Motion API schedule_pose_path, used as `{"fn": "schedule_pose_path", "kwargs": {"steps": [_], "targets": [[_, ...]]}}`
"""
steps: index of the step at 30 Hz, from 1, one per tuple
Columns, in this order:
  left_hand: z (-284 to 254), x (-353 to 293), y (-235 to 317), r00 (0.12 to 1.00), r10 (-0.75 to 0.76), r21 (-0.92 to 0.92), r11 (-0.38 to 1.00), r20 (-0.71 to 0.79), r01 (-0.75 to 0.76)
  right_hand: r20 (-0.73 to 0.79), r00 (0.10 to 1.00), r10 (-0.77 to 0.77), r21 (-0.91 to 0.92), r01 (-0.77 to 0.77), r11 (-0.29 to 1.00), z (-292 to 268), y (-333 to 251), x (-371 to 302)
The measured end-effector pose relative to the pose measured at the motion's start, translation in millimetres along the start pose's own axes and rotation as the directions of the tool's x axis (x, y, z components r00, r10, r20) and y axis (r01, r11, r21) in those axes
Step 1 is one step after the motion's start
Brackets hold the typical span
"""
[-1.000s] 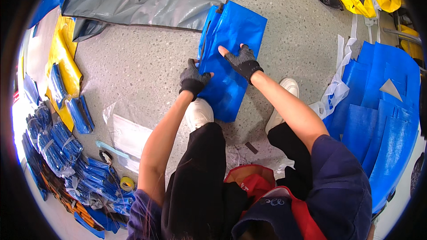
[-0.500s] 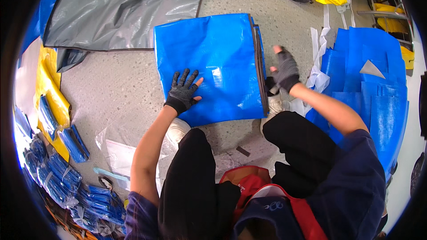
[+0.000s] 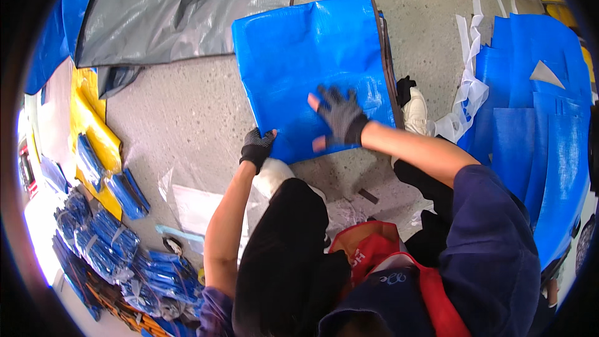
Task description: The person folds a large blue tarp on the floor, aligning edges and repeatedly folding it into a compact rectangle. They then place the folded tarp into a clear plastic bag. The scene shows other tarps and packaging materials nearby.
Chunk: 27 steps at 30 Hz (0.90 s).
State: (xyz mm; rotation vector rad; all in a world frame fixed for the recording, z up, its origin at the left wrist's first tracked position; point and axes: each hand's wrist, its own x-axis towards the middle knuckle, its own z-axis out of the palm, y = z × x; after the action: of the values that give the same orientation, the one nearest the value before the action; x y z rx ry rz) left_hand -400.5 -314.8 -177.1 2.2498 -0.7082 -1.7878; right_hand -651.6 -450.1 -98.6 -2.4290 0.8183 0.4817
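Observation:
A folded blue tarp [image 3: 312, 43] with dark brown edging down its right side lies on the floor in front of me. My left hand [image 3: 257, 148], in a black-and-grey fingerless glove, is at the tarp's lower left edge. Its fingers are bent and closed there, with the thumb over the top. Gloved the same way, my right hand [image 3: 342, 118] is spread over the lower middle of the tarp, slightly blurred. I cannot tell whether its palm presses down or hovers just above.
A grey sheet [image 3: 187, 12] spreads at the back left. Flat blue pieces [image 3: 524, 118] are stacked at right beside white straps [image 3: 468, 100]. At left lie a yellow sheet [image 3: 97, 125] and several wrapped blue bundles [image 3: 112, 237]. A small dark strip [image 3: 368, 196] lies near my feet.
My right hand has moved left from beside the tarp to over it. My left hand has gone from lying spread on the tarp to its lower left edge, fingers closed.

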Motion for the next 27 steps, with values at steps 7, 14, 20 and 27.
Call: {"fn": "schedule_pose_path", "kwargs": {"steps": [7, 14, 20, 27], "targets": [[1.5, -45.1, 73.9, 0.880, 0.218, -0.826, 0.491, 0.423, 0.275, -0.236, 0.958, -0.165, -0.176, 0.125, 0.976, 53.0, 28.6, -57.4], [-5.7, -27.2, 116.9, 0.398, 0.917, 0.847, 0.226, -0.019, -0.482, -0.153, 0.934, -0.323, -0.235, 0.283, 0.930, 27.6, 15.1, -87.7], [66.5, 45.5, 147.5, 0.315, 0.819, 0.672, -0.112, 0.480, -0.732, 0.006, 0.945, -0.326, -0.148, 0.323, 0.935, -62.9, -25.8, -75.8], [75.7, 38.3, 125.1, 0.197, 0.805, 0.355, -0.018, 0.560, -0.935, 0.223, 0.974, -0.042, -0.106, 0.067, 0.992, -99.6, 46.4, 72.6]]}}
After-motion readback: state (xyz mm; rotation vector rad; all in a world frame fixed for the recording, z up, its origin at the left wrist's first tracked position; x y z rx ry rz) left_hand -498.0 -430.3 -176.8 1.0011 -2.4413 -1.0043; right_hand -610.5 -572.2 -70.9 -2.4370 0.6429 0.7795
